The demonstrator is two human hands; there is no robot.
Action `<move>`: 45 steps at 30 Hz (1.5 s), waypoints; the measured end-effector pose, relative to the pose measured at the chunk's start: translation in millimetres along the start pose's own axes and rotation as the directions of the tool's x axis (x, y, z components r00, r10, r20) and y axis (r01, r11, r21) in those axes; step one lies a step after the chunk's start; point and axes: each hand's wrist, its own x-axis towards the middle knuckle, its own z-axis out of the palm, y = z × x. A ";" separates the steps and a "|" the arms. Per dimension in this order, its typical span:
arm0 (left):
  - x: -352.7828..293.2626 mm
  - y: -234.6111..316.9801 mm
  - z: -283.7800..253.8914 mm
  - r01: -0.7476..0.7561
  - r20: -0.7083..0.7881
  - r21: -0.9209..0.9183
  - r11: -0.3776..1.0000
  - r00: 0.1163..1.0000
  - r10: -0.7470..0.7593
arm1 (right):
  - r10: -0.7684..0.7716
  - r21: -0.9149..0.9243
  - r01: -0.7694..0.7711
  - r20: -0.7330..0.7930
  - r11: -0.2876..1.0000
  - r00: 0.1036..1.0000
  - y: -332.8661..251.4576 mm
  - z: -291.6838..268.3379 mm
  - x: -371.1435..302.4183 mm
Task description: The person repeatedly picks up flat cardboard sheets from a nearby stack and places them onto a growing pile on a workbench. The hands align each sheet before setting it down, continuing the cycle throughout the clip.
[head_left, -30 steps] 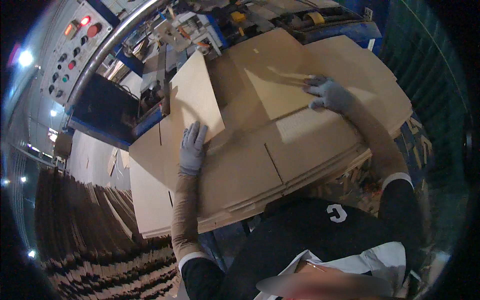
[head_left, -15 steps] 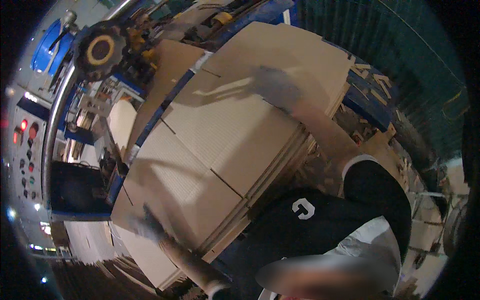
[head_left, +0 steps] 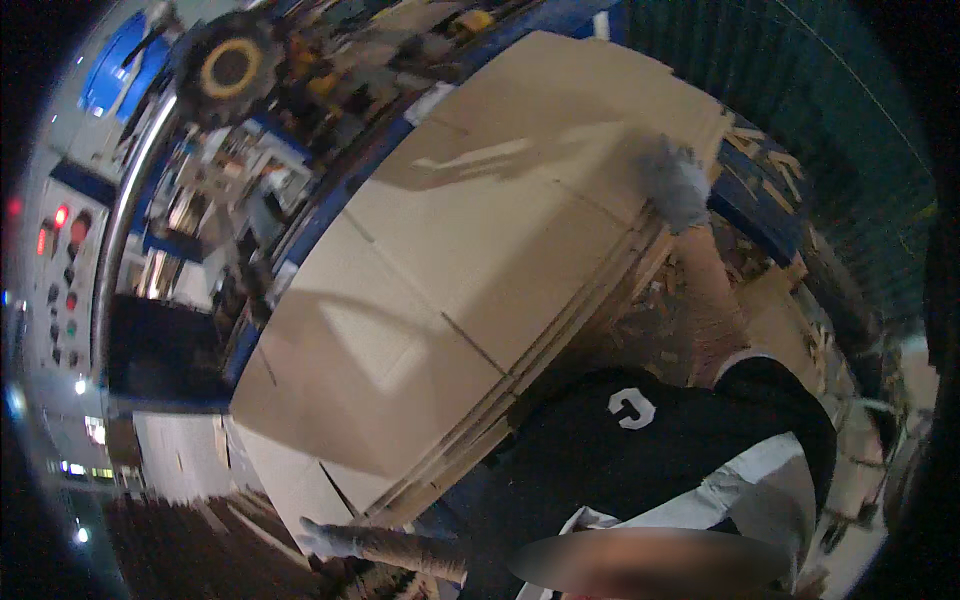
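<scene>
A stack of flat, slotted brown cardboard sheets point(head_left: 470, 250) lies slantwise in front of me. My left hand point(head_left: 335, 541), in a grey glove, is at the stack's near left corner with its fingers stretched out. At the far right edge of the stack is my right hand point(head_left: 680, 188), also gloved in grey. Its fingers look extended over the cardboard edge, though motion blurs them. Neither hand visibly grips a sheet, and the shadow of an arm falls across the top one.
Beyond the stack stands a machine with a blue rail point(head_left: 300, 225) and a dark handwheel point(head_left: 229, 68). A control panel point(head_left: 68, 275) with lit buttons is at the left. Cardboard scraps point(head_left: 765, 165) litter the right side, beside a dark green corrugated wall point(head_left: 800, 90).
My right hand has moved right, from over the top sheet to the stack's edge. My left hand has slid down toward the near corner. A sheet lying by the machine no longer shows.
</scene>
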 end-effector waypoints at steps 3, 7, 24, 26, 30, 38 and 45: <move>4.6 26.8 -26.6 -0.140 -0.006 -0.275 0.951 0.990 0.144 | -0.015 0.138 0.018 -0.018 0.990 1.000 12.8 20.3 0.8; 16.5 67.2 -49.6 -0.125 0.298 -0.379 0.917 0.922 0.249 | -0.283 -0.071 0.274 -0.240 0.959 0.929 21.6 32.3 18.1; 99.3 33.4 -11.5 0.585 0.617 -0.701 0.407 0.784 -0.064 | 0.158 0.985 -0.173 0.175 -0.024 0.972 -15.3 -49.8 117.7; 65.0 15.5 -32.8 0.419 0.523 -0.740 0.526 0.850 0.060 | 0.151 0.989 -0.146 0.150 -0.040 0.977 -21.7 -96.8 95.5; -14.8 7.8 -68.8 0.106 0.459 -0.656 0.748 0.842 0.284 | 0.001 0.701 -0.084 0.118 0.708 0.993 -28.0 -172.9 6.8; -115.0 53.7 -31.3 -0.781 0.605 -0.496 0.379 0.001 0.796 | -0.978 0.627 0.757 0.045 0.185 0.202 -81.8 -142.1 -62.8; -112.7 68.8 -6.8 -0.869 0.636 -0.445 0.216 -0.138 0.759 | -0.983 0.632 0.753 0.133 0.184 0.129 -82.2 -93.1 -46.9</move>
